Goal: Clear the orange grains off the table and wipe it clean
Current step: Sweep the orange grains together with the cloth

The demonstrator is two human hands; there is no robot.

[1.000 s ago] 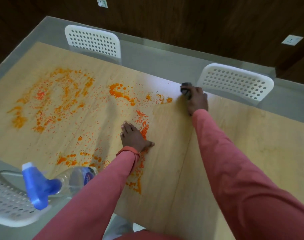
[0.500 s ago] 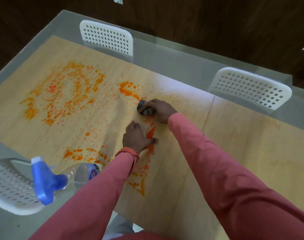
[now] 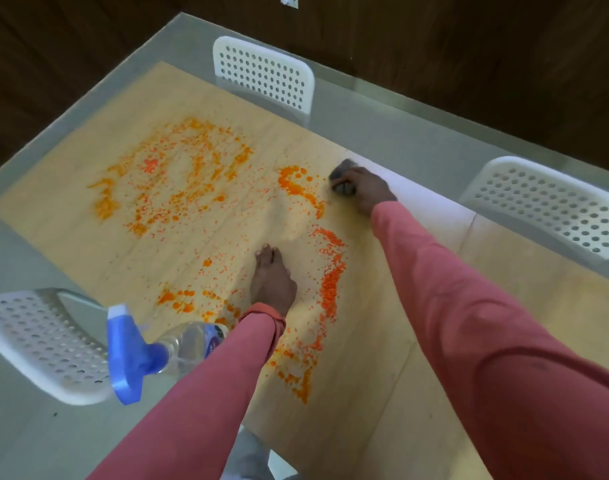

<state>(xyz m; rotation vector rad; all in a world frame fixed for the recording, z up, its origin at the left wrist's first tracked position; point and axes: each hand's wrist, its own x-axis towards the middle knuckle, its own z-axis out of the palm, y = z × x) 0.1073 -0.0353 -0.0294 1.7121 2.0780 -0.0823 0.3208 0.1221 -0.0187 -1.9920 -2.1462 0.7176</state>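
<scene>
A dark wad of cloth [image 3: 342, 174] is gripped in the right hand [image 3: 363, 190], fingers curled round it, and it is pressed onto the bench [image 3: 503, 358] close to the far edge, just beside the nearest clump of orange grains [image 3: 296, 183]. The placement looks deliberate: the cloth is set at the rim of the spill, probably so the grains can be dragged together rather than scattered. The left hand [image 3: 271, 280] is laid flat on the bench, fingers straight and together, nothing held; it appears to be planted as a brace while the reach is made across. It is flanked by grains: a dense streak [image 3: 330, 289] runs just to its right toward the near edge, and smaller patches [image 3: 178, 299] lie to its left. The widest scatter [image 3: 178, 181] is spread over the far left part of the bench, well apart from the cloth. A spray bottle [image 3: 150, 351] with a blue trigger is seen at the near left edge, untouched; wiping with it is judged not yet begun. White perforated chairs [image 3: 265, 76] are tucked in along the far edge.
</scene>
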